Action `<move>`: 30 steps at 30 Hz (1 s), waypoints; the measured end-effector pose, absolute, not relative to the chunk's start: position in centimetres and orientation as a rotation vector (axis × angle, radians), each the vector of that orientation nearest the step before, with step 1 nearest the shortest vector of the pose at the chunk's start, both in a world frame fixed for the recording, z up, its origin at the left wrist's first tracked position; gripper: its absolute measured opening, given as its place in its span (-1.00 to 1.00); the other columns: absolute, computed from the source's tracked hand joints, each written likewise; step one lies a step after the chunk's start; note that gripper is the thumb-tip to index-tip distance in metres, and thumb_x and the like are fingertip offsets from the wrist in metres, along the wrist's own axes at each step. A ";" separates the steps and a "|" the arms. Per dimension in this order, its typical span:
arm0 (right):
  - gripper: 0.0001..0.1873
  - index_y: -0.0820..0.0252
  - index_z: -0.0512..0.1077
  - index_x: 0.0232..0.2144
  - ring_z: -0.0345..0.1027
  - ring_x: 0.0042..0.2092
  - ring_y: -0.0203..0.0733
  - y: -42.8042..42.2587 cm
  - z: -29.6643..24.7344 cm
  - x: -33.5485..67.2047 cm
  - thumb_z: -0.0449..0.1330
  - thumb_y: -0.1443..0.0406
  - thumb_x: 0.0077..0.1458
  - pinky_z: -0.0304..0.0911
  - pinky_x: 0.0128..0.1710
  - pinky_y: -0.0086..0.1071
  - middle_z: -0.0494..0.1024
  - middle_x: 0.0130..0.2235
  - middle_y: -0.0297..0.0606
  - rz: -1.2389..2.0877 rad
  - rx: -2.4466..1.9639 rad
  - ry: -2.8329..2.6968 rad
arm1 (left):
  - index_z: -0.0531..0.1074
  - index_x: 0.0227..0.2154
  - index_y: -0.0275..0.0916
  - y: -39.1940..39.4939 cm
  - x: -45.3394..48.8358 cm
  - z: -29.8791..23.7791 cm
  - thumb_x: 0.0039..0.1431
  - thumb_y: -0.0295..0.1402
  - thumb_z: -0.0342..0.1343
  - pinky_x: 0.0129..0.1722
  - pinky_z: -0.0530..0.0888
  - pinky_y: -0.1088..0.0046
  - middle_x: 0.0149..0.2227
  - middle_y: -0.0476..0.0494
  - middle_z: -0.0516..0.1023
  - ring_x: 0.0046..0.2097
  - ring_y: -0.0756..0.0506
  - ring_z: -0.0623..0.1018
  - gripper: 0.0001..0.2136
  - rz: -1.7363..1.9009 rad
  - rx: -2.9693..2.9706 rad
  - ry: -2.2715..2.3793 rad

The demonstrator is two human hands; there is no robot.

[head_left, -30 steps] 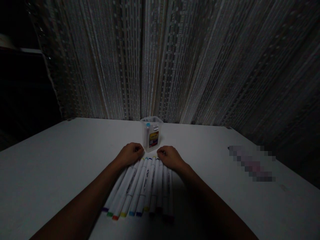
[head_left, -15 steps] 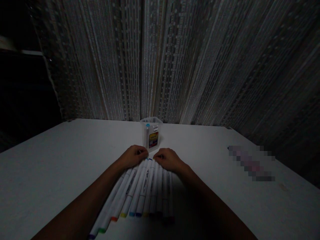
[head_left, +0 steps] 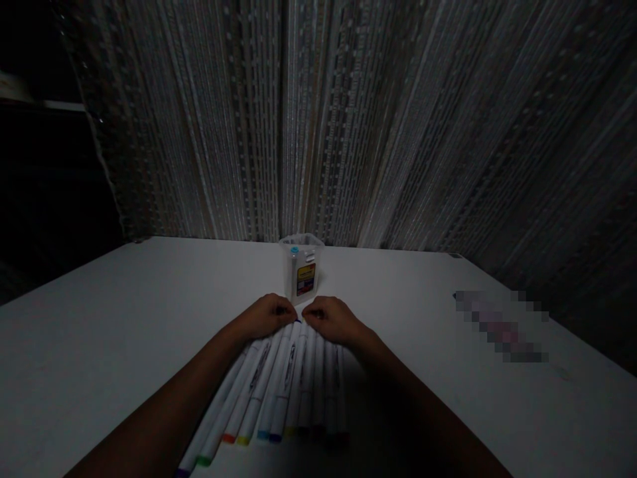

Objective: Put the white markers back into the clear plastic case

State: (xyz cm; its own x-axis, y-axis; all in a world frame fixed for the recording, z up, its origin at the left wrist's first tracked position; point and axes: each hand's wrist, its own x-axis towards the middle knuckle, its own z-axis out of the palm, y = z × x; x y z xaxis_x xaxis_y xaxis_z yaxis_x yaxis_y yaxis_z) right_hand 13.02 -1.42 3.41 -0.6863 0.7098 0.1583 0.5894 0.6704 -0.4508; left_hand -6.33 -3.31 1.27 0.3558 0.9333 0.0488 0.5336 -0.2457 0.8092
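Several white markers (head_left: 286,385) with coloured end caps lie side by side on the white table (head_left: 99,332), running from me toward a clear plastic marker holder (head_left: 301,267) with a label. My left hand (head_left: 267,317) and my right hand (head_left: 331,319) rest curled on the far ends of the markers, fingertips almost touching each other just in front of the holder. Whether either hand grips a marker is hidden by the fingers and the dim light.
A beaded string curtain (head_left: 348,119) hangs behind the table's far edge. A blurred-out object (head_left: 502,325) lies on the table at the right. The room is dark, and the left background is black.
Both hands have moved inward toward each other over the far marker ends. The leftmost markers have slid toward me and fanned out to the left.
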 end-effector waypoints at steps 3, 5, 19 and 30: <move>-0.77 0.21 0.50 -0.36 0.29 -0.34 -0.29 -1.8 3.6 12.7 0.07 0.26 0.04 0.07 -0.37 -0.48 0.49 -0.38 -0.28 0.489 -1.017 -2.585 | 0.48 -0.48 -0.36 -3.1 -6.4 1.0 -0.07 -0.28 0.03 -0.39 0.32 0.51 -0.48 -0.10 0.50 -0.41 -0.03 0.41 -0.76 0.712 1.901 1.295; -0.73 0.22 0.49 -0.33 0.30 -0.30 -0.25 -2.2 3.8 12.5 0.09 0.19 0.04 0.09 -0.34 -0.46 0.48 -0.36 -0.24 0.445 -0.988 -2.613 | 0.48 -0.49 -0.37 -3.1 -6.4 1.0 -0.08 -0.27 0.03 -0.42 0.30 0.52 -0.50 -0.09 0.49 -0.43 -0.02 0.39 -0.75 0.718 1.881 1.304; -0.69 0.24 0.46 -0.21 0.29 -0.17 -0.18 -2.6 3.8 12.2 0.12 0.21 0.02 0.13 -0.20 -0.39 0.47 -0.24 -0.18 0.454 -1.026 -2.675 | 0.48 -0.43 -0.41 -3.3 -7.0 2.1 -0.11 -0.24 0.05 -0.57 0.14 0.56 -0.62 0.01 0.33 -0.57 0.08 0.20 -0.71 0.718 1.717 1.324; -0.74 0.26 0.48 -0.27 0.29 -0.22 -0.23 -2.5 3.9 12.3 0.09 0.27 0.02 0.10 -0.27 -0.44 0.48 -0.26 -0.18 0.459 -1.049 -2.663 | 0.46 -0.51 -0.39 -3.5 -7.2 2.1 -0.05 -0.19 0.03 -0.57 0.15 0.55 -0.66 0.03 0.31 -0.59 0.08 0.22 -0.69 0.656 1.770 1.334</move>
State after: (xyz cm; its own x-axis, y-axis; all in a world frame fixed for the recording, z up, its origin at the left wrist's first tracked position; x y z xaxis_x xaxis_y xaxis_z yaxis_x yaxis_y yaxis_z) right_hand 12.33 -2.49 3.95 -0.7126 0.6931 0.1084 0.6169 0.6927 -0.3736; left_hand -7.17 -3.52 2.14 0.3075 0.9495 -0.0621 0.5304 -0.1169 0.8397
